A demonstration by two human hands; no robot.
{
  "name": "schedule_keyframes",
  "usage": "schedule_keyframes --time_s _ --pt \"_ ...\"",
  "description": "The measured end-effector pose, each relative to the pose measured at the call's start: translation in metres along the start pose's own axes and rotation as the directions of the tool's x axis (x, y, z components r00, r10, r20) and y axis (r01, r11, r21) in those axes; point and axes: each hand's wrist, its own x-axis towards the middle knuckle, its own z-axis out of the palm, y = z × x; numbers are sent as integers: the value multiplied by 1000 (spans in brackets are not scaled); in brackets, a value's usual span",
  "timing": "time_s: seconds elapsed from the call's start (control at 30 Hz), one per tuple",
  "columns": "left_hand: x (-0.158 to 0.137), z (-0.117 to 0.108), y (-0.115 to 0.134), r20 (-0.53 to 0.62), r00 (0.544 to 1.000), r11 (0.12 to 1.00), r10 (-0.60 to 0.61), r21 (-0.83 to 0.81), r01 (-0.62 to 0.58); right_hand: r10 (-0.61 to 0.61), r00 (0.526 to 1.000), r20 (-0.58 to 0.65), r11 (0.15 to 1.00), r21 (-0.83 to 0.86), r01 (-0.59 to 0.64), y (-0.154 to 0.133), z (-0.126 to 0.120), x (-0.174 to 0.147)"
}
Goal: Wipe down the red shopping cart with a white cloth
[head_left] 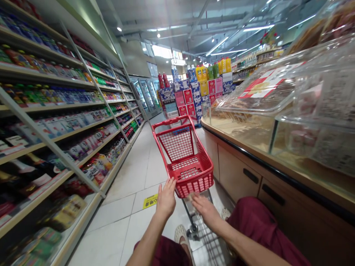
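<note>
A red shopping cart basket (194, 184) stands in front of me, its slotted inside bare, its handle on the far side. My left hand (166, 199) rests its outstretched fingertips against the basket's near left corner. Just below the near front wall is my right hand (206, 210), fingers extended to the left and slightly blurred. A small pale patch by its fingertips is too smeared to make out. Whether the right fingers touch the basket I cannot tell. Under the basket, a grey leg (190, 214) runs down to a caster wheel (193, 231).
Shelves of bottles and packets (69, 122) line the left side. Along the right runs a wooden counter (238, 166) with clear plastic food boxes (266, 85). Stacked drink cartons (188, 98) stand ahead. A yellow sign (150, 201) lies on the tiled floor (130, 192).
</note>
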Motion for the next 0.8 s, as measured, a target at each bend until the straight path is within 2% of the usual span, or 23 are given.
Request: schedule_keyframes --time_s 0.07,0.13,0.33,0.47,0.53,0.7,0.8 --pt "1 1 3 -14 1000 1000 -9 9 9 24 997 -75 1000 -16 -25 12 -22 8" --pt "1 0 7 -18 1000 999 -20 29 20 34 990 -139 998 -40 -40 20 -33 16" --pt "-2 -4 10 8 1000 994 -13 107 13 -25 996 -80 999 -46 21 22 -21 -4" --pt "0 -2 19 -53 997 984 -53 170 61 30 985 -169 999 -39 -37 29 -35 6" --pt "1 2 29 -91 995 982 -34 184 50 35 980 -195 998 -36 -43 36 -37 13" --pt "5 11 45 -32 999 988 14 156 -9 9 999 -45 999 -35 -11 42 -30 -5" --pt "7 11 44 -38 999 986 2 165 4 66 991 -116 997 -38 -71 47 -43 -3"
